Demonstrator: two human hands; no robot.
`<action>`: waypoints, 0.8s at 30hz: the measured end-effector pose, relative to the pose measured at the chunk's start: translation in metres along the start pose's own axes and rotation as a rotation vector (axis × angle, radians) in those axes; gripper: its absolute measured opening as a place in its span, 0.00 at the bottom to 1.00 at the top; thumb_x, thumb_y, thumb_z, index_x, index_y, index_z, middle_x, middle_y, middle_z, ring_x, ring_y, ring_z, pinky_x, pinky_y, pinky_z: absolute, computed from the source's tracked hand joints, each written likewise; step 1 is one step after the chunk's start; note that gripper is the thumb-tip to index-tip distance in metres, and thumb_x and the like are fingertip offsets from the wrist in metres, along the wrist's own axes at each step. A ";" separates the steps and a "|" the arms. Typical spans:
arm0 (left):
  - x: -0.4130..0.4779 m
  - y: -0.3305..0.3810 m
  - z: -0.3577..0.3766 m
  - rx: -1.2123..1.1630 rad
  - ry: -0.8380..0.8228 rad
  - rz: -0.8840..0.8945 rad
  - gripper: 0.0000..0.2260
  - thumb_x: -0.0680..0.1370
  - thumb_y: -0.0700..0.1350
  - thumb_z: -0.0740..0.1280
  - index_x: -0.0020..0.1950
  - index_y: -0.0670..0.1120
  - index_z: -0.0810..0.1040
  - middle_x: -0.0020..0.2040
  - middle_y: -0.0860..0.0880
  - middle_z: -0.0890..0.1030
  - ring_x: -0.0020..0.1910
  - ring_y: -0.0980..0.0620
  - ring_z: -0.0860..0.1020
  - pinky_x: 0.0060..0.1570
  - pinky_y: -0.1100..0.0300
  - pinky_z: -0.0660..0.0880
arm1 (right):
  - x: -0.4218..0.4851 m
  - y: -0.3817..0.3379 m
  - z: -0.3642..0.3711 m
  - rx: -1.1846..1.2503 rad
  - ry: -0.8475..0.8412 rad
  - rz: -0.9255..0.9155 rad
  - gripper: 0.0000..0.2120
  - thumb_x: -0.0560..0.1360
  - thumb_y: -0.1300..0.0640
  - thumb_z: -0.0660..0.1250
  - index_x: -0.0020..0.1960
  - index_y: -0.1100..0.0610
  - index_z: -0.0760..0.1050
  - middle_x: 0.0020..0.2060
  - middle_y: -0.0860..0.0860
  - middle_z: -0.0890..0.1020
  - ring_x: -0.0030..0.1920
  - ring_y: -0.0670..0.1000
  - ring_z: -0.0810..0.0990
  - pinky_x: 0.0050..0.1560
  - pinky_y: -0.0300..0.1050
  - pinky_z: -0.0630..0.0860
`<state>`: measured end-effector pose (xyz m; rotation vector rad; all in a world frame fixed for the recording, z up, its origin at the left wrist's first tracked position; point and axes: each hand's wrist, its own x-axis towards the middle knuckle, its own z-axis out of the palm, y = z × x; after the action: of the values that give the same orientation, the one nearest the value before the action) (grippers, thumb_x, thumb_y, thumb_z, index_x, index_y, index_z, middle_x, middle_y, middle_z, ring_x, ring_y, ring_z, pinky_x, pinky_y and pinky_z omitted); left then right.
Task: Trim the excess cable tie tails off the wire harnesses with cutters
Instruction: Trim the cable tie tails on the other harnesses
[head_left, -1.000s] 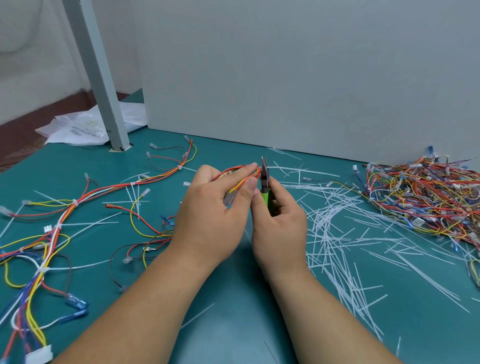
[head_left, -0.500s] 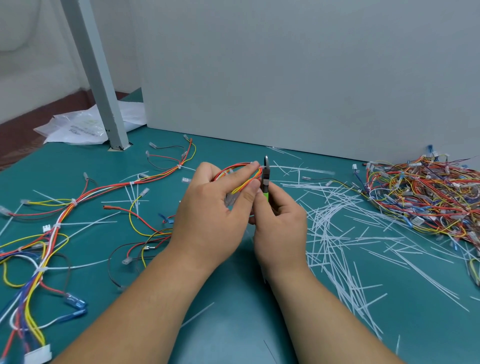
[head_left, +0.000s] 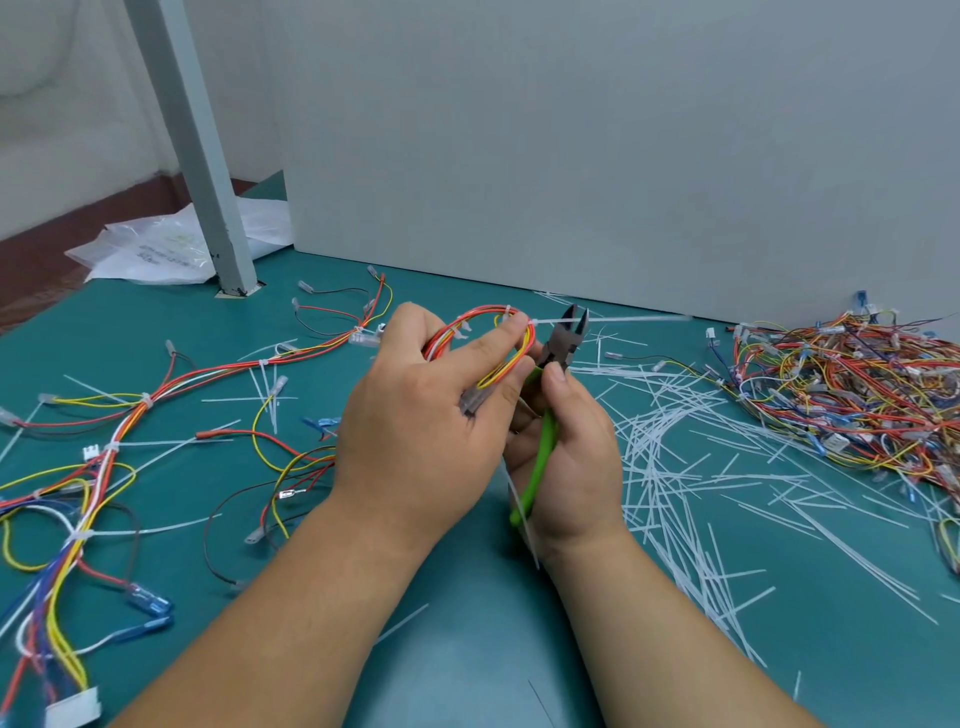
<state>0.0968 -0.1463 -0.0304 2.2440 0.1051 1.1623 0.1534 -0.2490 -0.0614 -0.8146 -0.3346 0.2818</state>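
At frame centre the left hand pinches a looped wire harness; the right hand grips green cutters, jaws parted at the white tie tail pointing right

The left grip pinches a looped wire harness above the teal desk. The right grip holds green-handled cutters, jaws open around the harness's white cable tie tail.

Left hand, right hand: both curled.
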 end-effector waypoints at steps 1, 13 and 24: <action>0.000 0.000 0.000 0.000 0.007 0.006 0.16 0.79 0.58 0.67 0.66 0.59 0.82 0.44 0.50 0.64 0.39 0.52 0.67 0.35 0.53 0.73 | 0.000 -0.001 0.000 0.006 0.004 0.000 0.18 0.79 0.55 0.63 0.65 0.61 0.80 0.49 0.57 0.86 0.49 0.53 0.86 0.48 0.44 0.82; 0.000 0.000 0.001 0.030 0.012 0.054 0.15 0.79 0.58 0.67 0.65 0.58 0.82 0.44 0.50 0.65 0.37 0.50 0.67 0.32 0.51 0.74 | 0.001 0.003 -0.005 -0.158 0.060 -0.122 0.11 0.79 0.57 0.64 0.56 0.58 0.84 0.48 0.52 0.86 0.50 0.49 0.84 0.51 0.44 0.80; 0.001 -0.002 -0.002 0.144 -0.062 0.063 0.14 0.79 0.56 0.67 0.64 0.60 0.82 0.46 0.49 0.66 0.38 0.49 0.67 0.30 0.55 0.72 | -0.003 0.003 0.000 -0.701 0.201 -0.289 0.11 0.74 0.44 0.68 0.54 0.40 0.86 0.45 0.45 0.87 0.45 0.45 0.81 0.50 0.47 0.79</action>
<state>0.0966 -0.1437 -0.0298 2.4235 0.0968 1.1487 0.1500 -0.2481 -0.0642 -1.4535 -0.3599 -0.2073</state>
